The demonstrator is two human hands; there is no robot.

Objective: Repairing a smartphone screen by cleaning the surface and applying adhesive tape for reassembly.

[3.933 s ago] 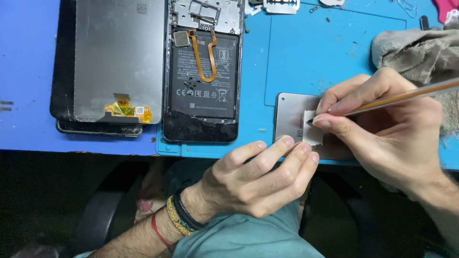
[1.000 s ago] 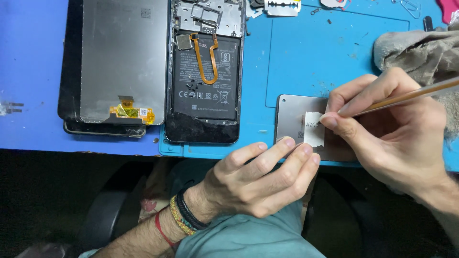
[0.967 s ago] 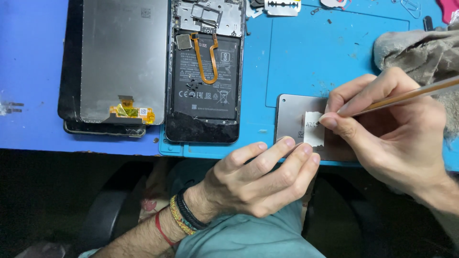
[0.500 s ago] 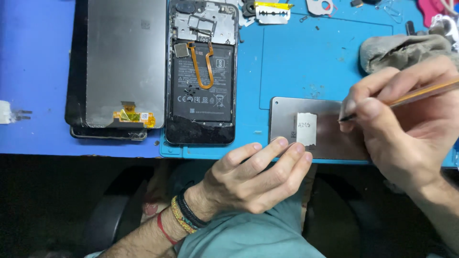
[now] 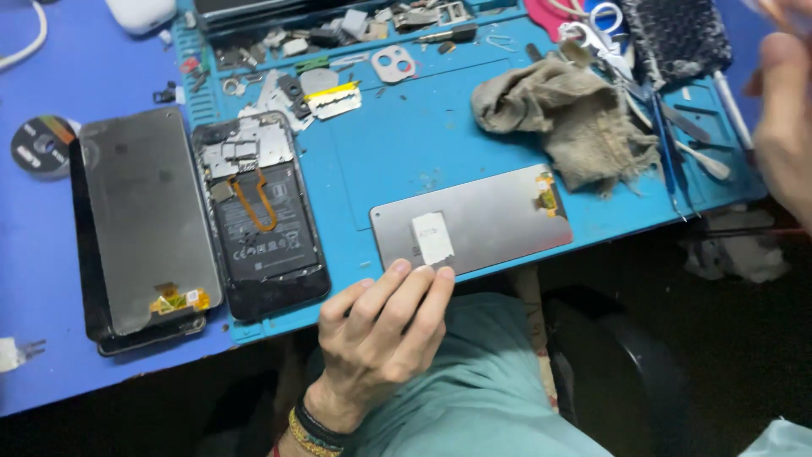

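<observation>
- A blue work mat [image 5: 406, 144] is covering the near part of the bench, with a paler blue tabletop [image 5: 51, 228] showing to its left.
- A dark screen panel [image 5: 144, 220] is lying face down at the left, half on the mat's edge, a small orange flex tab at its near end.
- Just beside it, an opened phone body [image 5: 262, 220] is lying with its battery and an orange ribbon loop showing.
- A silvery display panel [image 5: 491, 220] is lying flat near the front edge of the mat, long side toward the person, with a white paper label [image 5: 433, 239] stuck on its near left part.
- A crumpled grey-brown rag [image 5: 567, 118] is sitting just behind the panel's right end.
- The left hand [image 5: 381, 338] is resting at the mat's front edge, fingers [image 5: 414, 292] extended and close together, tips touching the panel's near edge just below the label; it is holding nothing.
- The right hand [image 5: 782, 127] is hanging blurred at the right edge of the view, well apart from the panel; I cannot tell how its fingers are set.
- Small metal parts, a razor blade [image 5: 332, 100] and a camera bezel [image 5: 395, 64] are lying scattered along the far side of the mat.
</observation>
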